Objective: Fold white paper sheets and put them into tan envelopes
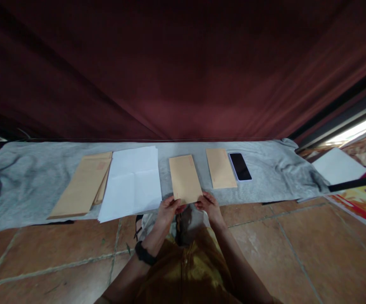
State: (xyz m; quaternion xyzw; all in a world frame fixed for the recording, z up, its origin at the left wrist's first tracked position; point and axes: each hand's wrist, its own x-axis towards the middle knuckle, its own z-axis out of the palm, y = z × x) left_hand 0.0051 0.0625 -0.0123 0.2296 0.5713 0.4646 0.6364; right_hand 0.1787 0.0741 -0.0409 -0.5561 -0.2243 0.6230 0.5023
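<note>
A small brown envelope [186,177] is held between my two hands at its near corners, over the front edge of the cloth-covered bench. My left hand [169,204] pinches the left corner, and my right hand [208,204] grips the right one. Just to the right lies another brown envelope [221,169], flat on the grey cloth. Left of the held envelope rests a stack of white paper sheets [134,181] with fold creases. Beyond that is a pile of larger brown envelopes [82,185], partly tucked beside the paper.
A phone [240,166] with a dark screen lies right of the second envelope. Grey cloth [271,173] covers the narrow bench, backed by a dark red curtain [183,84]. At far right are a white sheet [339,166] and a colourful printed box [363,200]. Tiled floor [265,249] lies in front.
</note>
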